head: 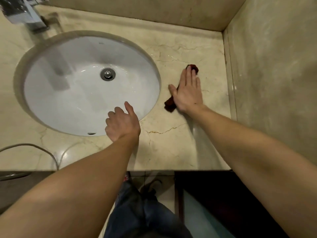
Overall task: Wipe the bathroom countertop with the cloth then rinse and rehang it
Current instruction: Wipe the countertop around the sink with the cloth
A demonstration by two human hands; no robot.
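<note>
I note the left hand (pixel 122 123) loosely curled, holding nothing, at the near rim of the white oval basin (pixel 51 93). Beyond it, the right hand (pixel 187 92) lies flat, fingers extended, pressing the dark red folded cloth (pixel 169 104) onto the beige marble countertop (pixel 171 143).

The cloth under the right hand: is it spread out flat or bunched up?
Bunched up. The dark red cloth lies as a narrow roll under the flat right hand, its ends poking out past the fingertips and the heel of the palm.
</note>
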